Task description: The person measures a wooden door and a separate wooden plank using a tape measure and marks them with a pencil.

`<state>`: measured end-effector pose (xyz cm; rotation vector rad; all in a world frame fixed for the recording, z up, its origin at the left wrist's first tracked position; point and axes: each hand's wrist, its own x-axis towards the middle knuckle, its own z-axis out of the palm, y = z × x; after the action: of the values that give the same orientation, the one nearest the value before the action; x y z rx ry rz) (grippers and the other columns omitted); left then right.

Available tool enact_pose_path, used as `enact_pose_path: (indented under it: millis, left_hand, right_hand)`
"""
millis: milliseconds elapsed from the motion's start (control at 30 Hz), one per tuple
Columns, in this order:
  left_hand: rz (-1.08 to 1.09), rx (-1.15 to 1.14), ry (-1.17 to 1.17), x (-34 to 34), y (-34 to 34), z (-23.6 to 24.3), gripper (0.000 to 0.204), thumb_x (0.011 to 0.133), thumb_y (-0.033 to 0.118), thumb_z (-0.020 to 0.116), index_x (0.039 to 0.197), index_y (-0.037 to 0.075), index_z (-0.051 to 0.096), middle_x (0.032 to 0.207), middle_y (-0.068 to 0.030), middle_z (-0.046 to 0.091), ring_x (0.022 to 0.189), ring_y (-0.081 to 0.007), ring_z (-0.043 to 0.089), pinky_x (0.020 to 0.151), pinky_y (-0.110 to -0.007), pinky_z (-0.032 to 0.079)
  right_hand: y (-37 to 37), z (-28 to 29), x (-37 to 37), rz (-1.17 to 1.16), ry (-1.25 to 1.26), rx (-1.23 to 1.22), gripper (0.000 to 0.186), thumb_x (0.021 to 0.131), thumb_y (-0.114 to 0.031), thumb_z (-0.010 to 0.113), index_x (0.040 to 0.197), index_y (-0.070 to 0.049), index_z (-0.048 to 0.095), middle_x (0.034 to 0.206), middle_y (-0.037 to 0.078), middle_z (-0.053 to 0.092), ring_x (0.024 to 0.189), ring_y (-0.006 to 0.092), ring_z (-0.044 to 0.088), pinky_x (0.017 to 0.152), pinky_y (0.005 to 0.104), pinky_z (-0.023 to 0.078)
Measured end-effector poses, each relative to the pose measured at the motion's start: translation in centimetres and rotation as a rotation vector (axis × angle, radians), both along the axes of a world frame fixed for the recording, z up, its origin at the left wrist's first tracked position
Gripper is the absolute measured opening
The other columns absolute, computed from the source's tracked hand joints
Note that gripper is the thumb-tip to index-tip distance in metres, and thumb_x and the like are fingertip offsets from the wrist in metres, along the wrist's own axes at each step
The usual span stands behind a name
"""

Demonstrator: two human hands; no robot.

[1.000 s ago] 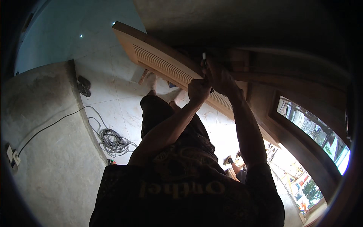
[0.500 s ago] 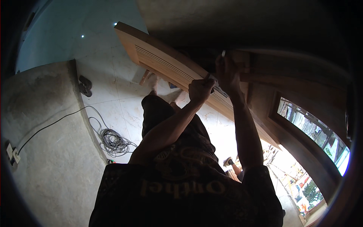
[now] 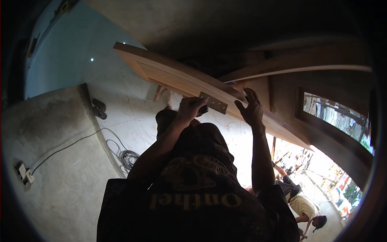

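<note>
A long wooden door panel [image 3: 169, 69] with parallel grooves stands slanted in front of me. My left hand [image 3: 190, 109] is closed at the end of a flat dark metal plate with holes [image 3: 217, 105], which looks like a hinge leaf, on my side of the panel. Something dark shows under its fingers, too dim to make out. At the panel's edge, to the right of the plate, my right hand [image 3: 252, 109] is raised with thumb and fingers apart and nothing seen in it. Whether it touches the wood is hard to tell.
A grey cable [image 3: 128, 159] lies coiled on the pale tiled floor, running to a socket [image 3: 25, 173] on the low concrete wall [image 3: 60, 133]. Dark sandals [image 3: 99, 109] lie beside that wall. A window frame [image 3: 300, 105] is at right. Another person [image 3: 304, 203] is outside, lower right.
My left hand has come down off the panel's edge, and the metal plate now shows beside it. My right hand has lowered and spread; the pale-tipped thing in it no longer shows.
</note>
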<state>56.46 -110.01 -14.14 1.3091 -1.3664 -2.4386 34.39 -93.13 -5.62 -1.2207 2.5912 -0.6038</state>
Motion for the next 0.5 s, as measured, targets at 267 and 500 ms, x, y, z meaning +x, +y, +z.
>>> enact_pose_path:
  millis: [267,500]
  left_hand:
    - [-0.045,-0.025,-0.097,6.0,-0.2,3.9,0.038,0.095,0.038,0.079,0.095,0.000,0.080,0.072,0.0025,0.063,0.068,-0.0053,0.056,0.060,-0.026,0.043]
    - [-0.037,-0.044,-0.140,7.0,2.7,3.8,0.038,0.096,0.034,0.076,0.106,-0.003,0.077,0.086,-0.0068,0.075,0.077,-0.0141,0.071,0.073,-0.030,0.055]
  right_hand:
    - [2.4,-3.7,-3.3,-0.036,-0.214,0.190,0.044,0.076,-0.021,0.089,0.114,-0.005,0.073,0.104,0.017,0.076,0.092,0.0370,0.075,0.080,0.0464,0.060]
    - [3.7,-3.8,-1.8,0.029,-0.173,0.103,0.037,0.074,-0.023,0.089,0.101,-0.005,0.072,0.097,0.016,0.075,0.088,0.0372,0.074,0.076,0.0472,0.059]
